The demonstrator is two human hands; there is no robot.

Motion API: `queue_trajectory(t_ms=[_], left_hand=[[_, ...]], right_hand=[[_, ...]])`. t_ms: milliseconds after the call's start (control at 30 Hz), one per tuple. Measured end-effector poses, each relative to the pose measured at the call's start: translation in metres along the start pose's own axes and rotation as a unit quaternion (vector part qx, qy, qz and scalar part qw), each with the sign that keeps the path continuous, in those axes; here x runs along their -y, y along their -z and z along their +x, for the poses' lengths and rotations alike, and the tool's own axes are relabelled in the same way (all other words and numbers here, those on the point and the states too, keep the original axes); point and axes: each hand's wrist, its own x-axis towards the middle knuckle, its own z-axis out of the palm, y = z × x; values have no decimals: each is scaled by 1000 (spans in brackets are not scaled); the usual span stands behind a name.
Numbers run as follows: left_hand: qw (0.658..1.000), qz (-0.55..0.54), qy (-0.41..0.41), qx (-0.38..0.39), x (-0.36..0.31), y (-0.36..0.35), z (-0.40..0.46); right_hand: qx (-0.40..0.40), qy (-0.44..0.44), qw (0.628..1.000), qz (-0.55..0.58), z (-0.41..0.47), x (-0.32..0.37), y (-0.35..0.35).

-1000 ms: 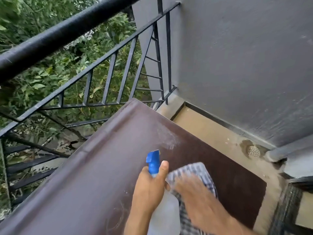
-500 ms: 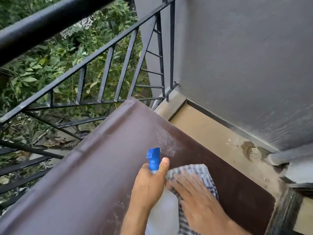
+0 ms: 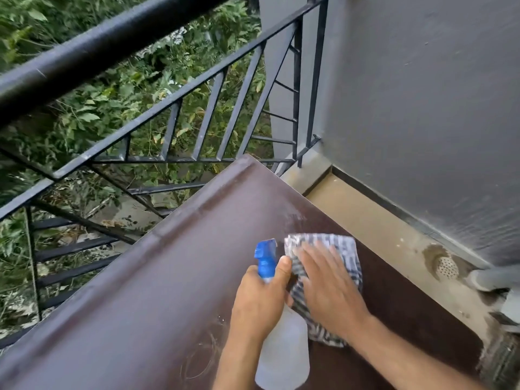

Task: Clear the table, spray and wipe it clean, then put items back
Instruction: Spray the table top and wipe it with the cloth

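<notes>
A dark brown table [image 3: 146, 299] fills the lower half of the view, with a pale dusty smear near its far corner. My left hand [image 3: 260, 299] grips a clear spray bottle [image 3: 284, 358] by the neck, its blue nozzle [image 3: 266, 256] pointing away from me. Right beside it, my right hand [image 3: 327, 282] lies flat, fingers spread, pressing a blue-and-white checked cloth [image 3: 346, 249] onto the tabletop. Part of the cloth is hidden under my palm.
A black metal railing [image 3: 168, 114] runs along the table's far left side, with green foliage beyond it. A grey wall [image 3: 422, 94] stands to the right. Below lies a tan floor [image 3: 374, 229] with a round drain [image 3: 446, 267].
My right hand has pushed the cloth forward across the table toward the dusty smear. My left hand with the bottle has stayed in about the same place.
</notes>
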Motion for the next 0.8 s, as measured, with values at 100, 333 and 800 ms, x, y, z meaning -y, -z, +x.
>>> queue_trajectory(t_ms=[100,333,800], left_hand=[[1000,5,-7,7,0,0,2],[999,41,-15,14,0,2,9],[1000,13,5,-18,9,9,1]], right_hand=[[-14,10,1000,-5,-52,2,-8],[79,32,996,-11,-88,4,13],[93,-44,994,32,123,8,-16]])
